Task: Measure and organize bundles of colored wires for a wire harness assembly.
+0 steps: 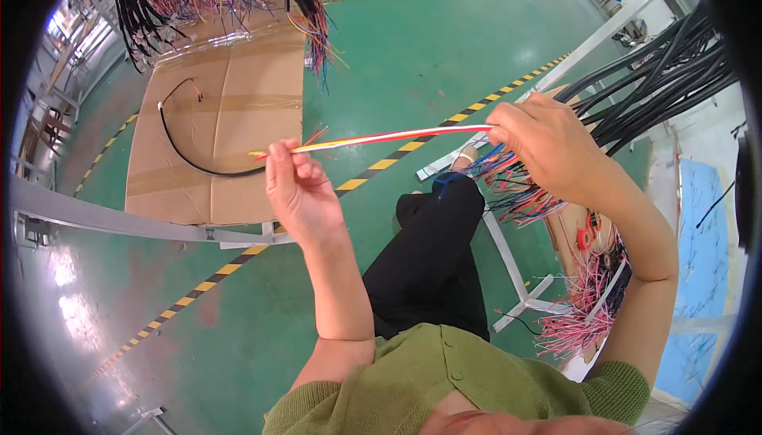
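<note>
red/wht/ylw wire bundle (397, 135) x1, pinched at 2 pts: l hand (304, 190), r hand (549, 148).

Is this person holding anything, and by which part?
Yes, thin coloured wires: the left hand pinches them near one end, the right hand farther along.

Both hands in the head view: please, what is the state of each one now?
Left hand: closed, fingers pinching the red, white and yellow wires.
Right hand: closed, holding the same wires farther right.
</note>
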Action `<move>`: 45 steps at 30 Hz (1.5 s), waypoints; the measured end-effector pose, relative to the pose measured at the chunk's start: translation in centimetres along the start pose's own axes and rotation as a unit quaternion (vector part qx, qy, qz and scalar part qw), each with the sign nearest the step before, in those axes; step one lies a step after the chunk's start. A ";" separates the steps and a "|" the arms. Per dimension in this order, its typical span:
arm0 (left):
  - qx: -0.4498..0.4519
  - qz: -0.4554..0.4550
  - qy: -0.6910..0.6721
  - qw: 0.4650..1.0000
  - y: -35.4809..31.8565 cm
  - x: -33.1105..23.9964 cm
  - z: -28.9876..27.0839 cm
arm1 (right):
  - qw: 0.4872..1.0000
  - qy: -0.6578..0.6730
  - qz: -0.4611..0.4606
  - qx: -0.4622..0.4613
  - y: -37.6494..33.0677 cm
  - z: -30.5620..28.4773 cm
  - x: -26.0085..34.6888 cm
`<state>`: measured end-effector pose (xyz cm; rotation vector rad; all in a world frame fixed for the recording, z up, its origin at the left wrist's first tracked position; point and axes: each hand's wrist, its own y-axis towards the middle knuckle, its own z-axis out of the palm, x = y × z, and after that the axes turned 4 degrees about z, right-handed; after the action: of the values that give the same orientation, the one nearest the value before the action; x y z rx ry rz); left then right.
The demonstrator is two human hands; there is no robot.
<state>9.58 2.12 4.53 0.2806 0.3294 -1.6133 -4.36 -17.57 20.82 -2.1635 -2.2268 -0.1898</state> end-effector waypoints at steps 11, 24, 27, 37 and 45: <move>-0.027 -0.122 0.004 0.992 0.5 5.9 -1.7 | 0.993 -0.103 -0.062 -0.022 -2.1 0.5 -2.7; -0.053 -0.168 0.008 0.984 -0.3 11.1 -2.4 | 0.989 -0.101 -0.064 -0.089 -5.8 2.5 -5.1; -0.080 -0.222 0.031 0.971 -0.5 13.6 -3.5 | 0.974 -0.166 -0.132 -0.085 -6.8 3.6 -4.6; 0.037 -0.122 0.187 0.974 -3.3 14.0 -0.8 | 0.990 -0.118 -0.048 -0.067 -10.1 5.2 -10.0; 0.108 -0.045 0.213 0.970 -5.4 10.0 1.5 | 0.995 -0.075 0.018 -0.063 -12.3 6.3 -9.3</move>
<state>3.50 -7.40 2.42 0.7941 0.4994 -1.6729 -15.99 -26.40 12.77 -2.3551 -2.3098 -0.1773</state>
